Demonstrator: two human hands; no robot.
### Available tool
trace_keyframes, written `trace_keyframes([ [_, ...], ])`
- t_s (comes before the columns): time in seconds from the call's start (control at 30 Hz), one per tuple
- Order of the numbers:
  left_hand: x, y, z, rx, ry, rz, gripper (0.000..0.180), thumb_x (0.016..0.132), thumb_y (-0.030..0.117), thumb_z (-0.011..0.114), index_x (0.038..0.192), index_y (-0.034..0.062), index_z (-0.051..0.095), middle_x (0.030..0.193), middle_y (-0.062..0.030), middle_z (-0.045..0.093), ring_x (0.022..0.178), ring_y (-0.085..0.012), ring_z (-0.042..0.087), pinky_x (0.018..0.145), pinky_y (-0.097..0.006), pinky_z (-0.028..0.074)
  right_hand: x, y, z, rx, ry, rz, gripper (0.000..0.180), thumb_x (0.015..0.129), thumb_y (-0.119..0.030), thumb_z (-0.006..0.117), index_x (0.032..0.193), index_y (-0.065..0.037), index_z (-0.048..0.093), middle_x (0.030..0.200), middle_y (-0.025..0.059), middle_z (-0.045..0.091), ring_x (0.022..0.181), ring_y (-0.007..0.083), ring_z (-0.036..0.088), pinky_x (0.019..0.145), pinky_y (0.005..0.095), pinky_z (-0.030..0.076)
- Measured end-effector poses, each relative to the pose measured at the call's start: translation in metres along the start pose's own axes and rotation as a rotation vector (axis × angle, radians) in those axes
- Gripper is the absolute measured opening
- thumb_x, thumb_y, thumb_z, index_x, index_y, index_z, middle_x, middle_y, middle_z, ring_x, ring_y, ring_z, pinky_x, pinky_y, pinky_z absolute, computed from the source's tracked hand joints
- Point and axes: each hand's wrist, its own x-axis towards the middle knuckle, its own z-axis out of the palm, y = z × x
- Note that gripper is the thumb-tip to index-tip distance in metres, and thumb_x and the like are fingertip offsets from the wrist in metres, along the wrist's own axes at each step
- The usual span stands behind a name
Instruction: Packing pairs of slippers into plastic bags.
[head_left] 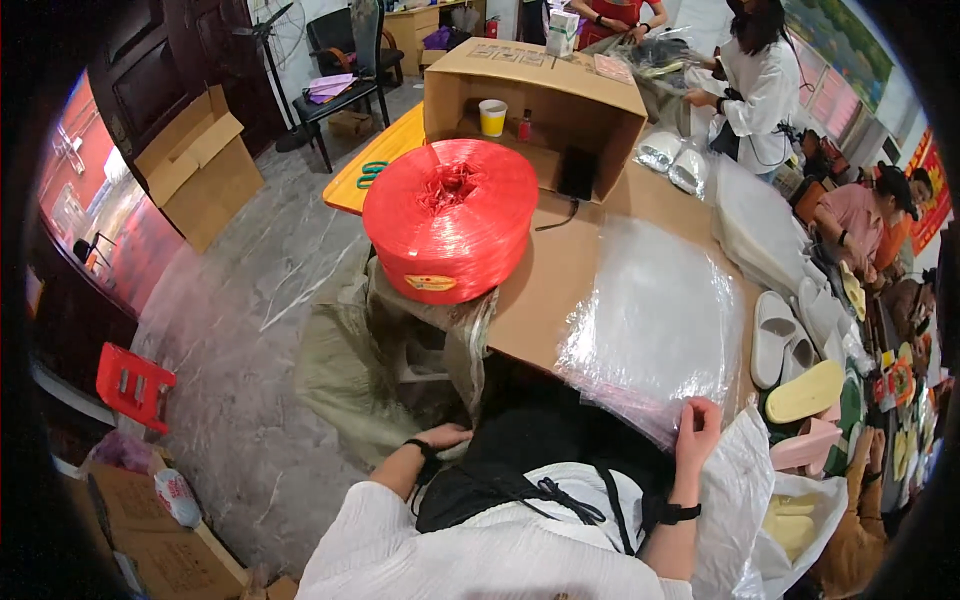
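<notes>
My left hand (443,437) is low beside the olive woven sack (345,385), next to my black apron (535,430). Its fingertips are hard to make out, and I see nothing in it. My right hand (697,428) is at the near right corner of a stack of clear plastic bags (665,300) with a pinkish near edge. Its fingers are bent inward, and whatever lies between them is hidden. A large roll of red plastic twine (450,225) sits at the table's left end, above the sack.
An open cardboard box (540,75) on the table holds a yellow-and-white cup (492,117). Green-handled scissors (371,174) lie behind the roll. Slippers (775,340) crowd the right side. A red stool (135,387) stands left. Several people work at the back and right.
</notes>
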Motion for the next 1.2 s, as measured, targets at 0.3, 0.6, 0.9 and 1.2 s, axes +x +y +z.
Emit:
trace_keyframes([
  [0.3, -0.177, 0.113, -0.021, 0.311, 0.434, -0.06, 0.064, 0.093, 0.053, 0.05, 0.079, -0.0071, 0.068, 0.08, -0.0284, 0.066, 0.083, -0.0438, 0.066, 0.074, -0.05, 0.049, 0.003, 0.001, -0.011, -0.08, 0.111, -0.054, 0.008, 0.081, 0.002, 0.067, 0.088, -0.001, 0.065, 0.089, 0.0109, 0.064, 0.082, 0.0235, 0.061, 0.074, 0.0323, 0.05],
  [0.6, -0.222, 0.248, -0.015, 0.809, 0.588, 0.416, 0.039, 0.082, 0.038, 0.074, 0.095, 0.0019, 0.069, 0.093, -0.0173, 0.068, 0.093, -0.0373, 0.065, 0.081, -0.045, 0.051, 0.028, -0.023, -0.038, 0.118, 0.203, 0.18, 0.018, 0.084, -0.007, 0.07, 0.101, -0.002, 0.065, 0.097, 0.0086, 0.063, 0.086, 0.0194, 0.062, 0.075, 0.0298, 0.05],
  [0.9, -0.153, 0.377, 0.018, 0.794, 0.468, 1.234, 0.055, 0.082, 0.038, 0.076, 0.124, 0.005, 0.062, 0.145, -0.0229, 0.044, 0.135, -0.0447, 0.038, 0.108, -0.048, 0.038, 0.05, -0.001, -0.153, -0.639, 0.761, 0.206, 0.08, 0.075, -0.018, 0.078, 0.14, 0.004, 0.035, 0.136, 0.0302, 0.04, 0.13, 0.045, 0.036, 0.11, 0.0507, 0.03],
  [1.2, -0.056, 0.365, 0.02, 0.881, 0.514, 1.098, 0.071, 0.083, 0.05, 0.069, 0.141, 0.0142, 0.051, 0.155, -0.0217, 0.034, 0.143, -0.0451, 0.026, 0.117, -0.058, 0.017, 0.033, 0.065, -0.183, -0.373, 0.769, 0.39, 0.073, 0.08, -0.007, 0.058, 0.144, 0.011, 0.028, 0.137, 0.0332, 0.044, 0.129, 0.044, 0.044, 0.11, 0.0454, 0.034],
])
